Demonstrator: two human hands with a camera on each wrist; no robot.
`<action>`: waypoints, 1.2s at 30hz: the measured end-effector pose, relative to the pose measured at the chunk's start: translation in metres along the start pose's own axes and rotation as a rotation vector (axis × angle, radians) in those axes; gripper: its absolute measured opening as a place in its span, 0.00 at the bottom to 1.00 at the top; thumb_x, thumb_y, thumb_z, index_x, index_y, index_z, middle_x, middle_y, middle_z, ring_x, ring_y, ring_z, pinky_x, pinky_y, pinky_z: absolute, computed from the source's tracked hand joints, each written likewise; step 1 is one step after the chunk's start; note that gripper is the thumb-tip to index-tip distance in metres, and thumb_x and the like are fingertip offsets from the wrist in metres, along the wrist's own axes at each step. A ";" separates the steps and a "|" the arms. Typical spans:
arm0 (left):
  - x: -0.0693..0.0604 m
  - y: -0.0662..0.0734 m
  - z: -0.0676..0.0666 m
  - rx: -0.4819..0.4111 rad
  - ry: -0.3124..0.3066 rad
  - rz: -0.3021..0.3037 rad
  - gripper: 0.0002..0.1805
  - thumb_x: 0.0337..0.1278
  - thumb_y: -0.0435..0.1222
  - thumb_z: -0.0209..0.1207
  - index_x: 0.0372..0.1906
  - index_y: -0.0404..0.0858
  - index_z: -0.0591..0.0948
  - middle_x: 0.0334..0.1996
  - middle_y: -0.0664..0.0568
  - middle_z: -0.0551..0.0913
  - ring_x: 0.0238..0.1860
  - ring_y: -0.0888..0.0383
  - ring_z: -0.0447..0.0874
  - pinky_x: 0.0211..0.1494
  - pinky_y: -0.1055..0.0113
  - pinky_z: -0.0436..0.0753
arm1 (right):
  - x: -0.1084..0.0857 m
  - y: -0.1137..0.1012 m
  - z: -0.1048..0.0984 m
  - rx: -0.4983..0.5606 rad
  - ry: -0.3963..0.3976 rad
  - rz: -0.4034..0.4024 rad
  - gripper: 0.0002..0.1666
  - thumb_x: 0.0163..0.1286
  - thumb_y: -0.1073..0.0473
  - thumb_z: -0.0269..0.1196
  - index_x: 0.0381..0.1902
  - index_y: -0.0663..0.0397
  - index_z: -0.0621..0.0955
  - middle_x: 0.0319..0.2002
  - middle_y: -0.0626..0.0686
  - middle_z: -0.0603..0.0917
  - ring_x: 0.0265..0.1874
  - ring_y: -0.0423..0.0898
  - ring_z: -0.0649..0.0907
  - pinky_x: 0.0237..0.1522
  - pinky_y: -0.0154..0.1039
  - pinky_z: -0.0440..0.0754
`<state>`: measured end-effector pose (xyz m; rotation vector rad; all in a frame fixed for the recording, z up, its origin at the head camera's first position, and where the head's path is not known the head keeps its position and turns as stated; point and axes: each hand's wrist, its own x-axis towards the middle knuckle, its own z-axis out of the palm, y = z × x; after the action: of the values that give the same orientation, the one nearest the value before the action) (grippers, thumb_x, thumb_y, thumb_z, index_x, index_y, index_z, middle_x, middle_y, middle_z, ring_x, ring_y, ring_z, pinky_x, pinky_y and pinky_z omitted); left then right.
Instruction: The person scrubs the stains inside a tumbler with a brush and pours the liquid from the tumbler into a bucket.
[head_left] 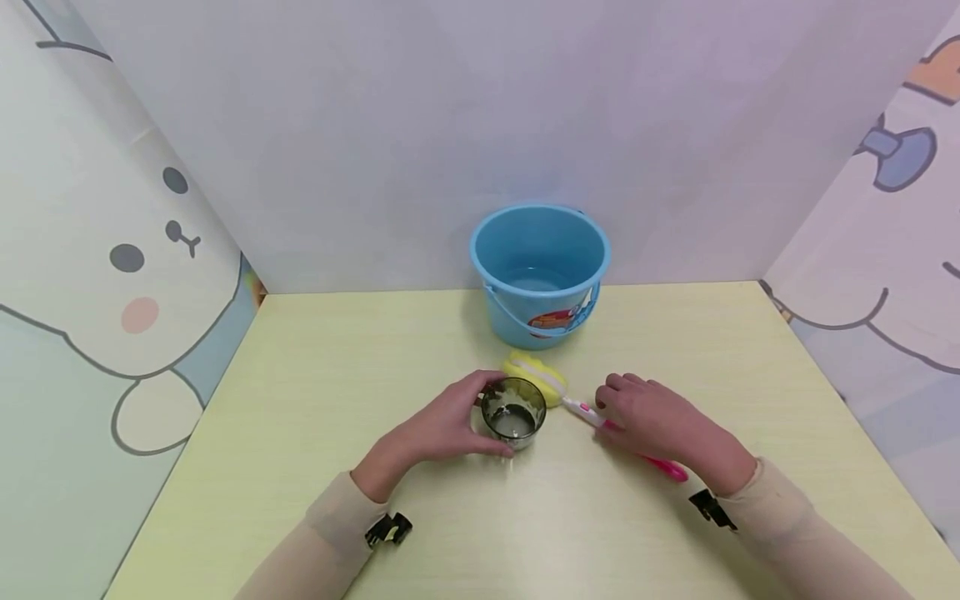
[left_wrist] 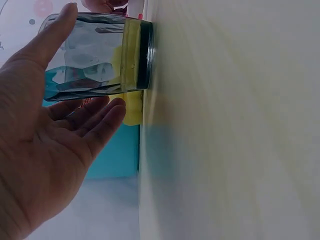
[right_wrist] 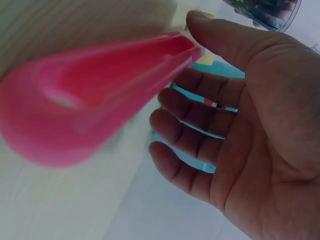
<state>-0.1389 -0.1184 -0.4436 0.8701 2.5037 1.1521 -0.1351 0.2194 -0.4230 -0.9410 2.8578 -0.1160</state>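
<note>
A smoky, see-through glass cup stands upright on the table, faceted in the left wrist view. My left hand is around its left side, thumb and fingers spread. In the left wrist view the thumb lies across the glass and the fingers are loosely bent beside it; firm contact cannot be made out. Behind the cup lies a sponge cup brush with a yellow head and a pink-and-white handle. My right hand hovers over that handle, its fingers relaxed and apart from the pink loop end.
A light blue bucket with its handle hanging at the front stands at the table's back, close to the brush head. Behind it rises a pale wall. Cartoon-printed panels flank the pale wooden table.
</note>
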 end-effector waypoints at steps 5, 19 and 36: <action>0.001 0.000 0.001 -0.035 -0.011 0.005 0.56 0.45 0.53 0.84 0.77 0.41 0.67 0.68 0.54 0.77 0.68 0.57 0.75 0.73 0.56 0.75 | 0.000 0.000 0.002 0.001 -0.014 -0.021 0.18 0.61 0.51 0.81 0.40 0.49 0.83 0.32 0.43 0.76 0.31 0.41 0.74 0.32 0.37 0.80; 0.001 -0.001 0.003 -0.056 -0.016 0.002 0.53 0.47 0.51 0.84 0.75 0.43 0.68 0.66 0.56 0.79 0.67 0.60 0.75 0.73 0.58 0.74 | -0.001 0.002 0.001 0.020 0.085 -0.019 0.11 0.66 0.68 0.74 0.35 0.52 0.81 0.28 0.44 0.74 0.26 0.41 0.73 0.30 0.38 0.81; 0.001 0.000 0.003 -0.101 -0.013 0.008 0.51 0.47 0.50 0.83 0.74 0.44 0.69 0.64 0.55 0.80 0.66 0.58 0.77 0.72 0.58 0.75 | -0.008 0.010 -0.018 -0.099 0.301 -0.010 0.14 0.59 0.69 0.79 0.41 0.50 0.90 0.32 0.46 0.82 0.32 0.48 0.81 0.26 0.42 0.83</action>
<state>-0.1387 -0.1160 -0.4458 0.8585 2.4107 1.2592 -0.1366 0.2326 -0.4056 -1.0363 3.1596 -0.1280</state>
